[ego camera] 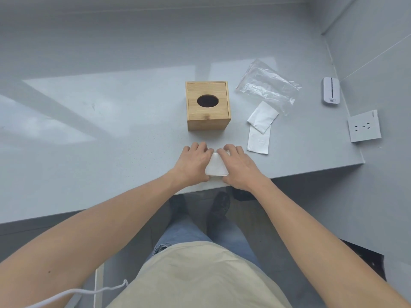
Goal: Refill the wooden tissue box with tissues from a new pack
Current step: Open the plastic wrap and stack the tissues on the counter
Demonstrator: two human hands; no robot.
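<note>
A square wooden tissue box (pixel 208 105) with a dark oval hole in its lid stands upright on the grey counter (pixel 111 130). In front of it, near the counter's front edge, lies a white stack of tissues (pixel 216 166). My left hand (pixel 193 163) presses on its left side and my right hand (pixel 238 166) on its right side, fingers curled over the far end. Most of the stack is hidden under my hands. An empty clear plastic wrapper (pixel 268 85) lies to the right of the box.
Two loose white tissues (pixel 261 127) lie overlapping right of the box. A white device (pixel 331 90) and a socket plate (pixel 364 126) sit on the right wall. The counter's front edge (pixel 289 173) runs just below my hands. A white cable (pixel 89 293) hangs at bottom left.
</note>
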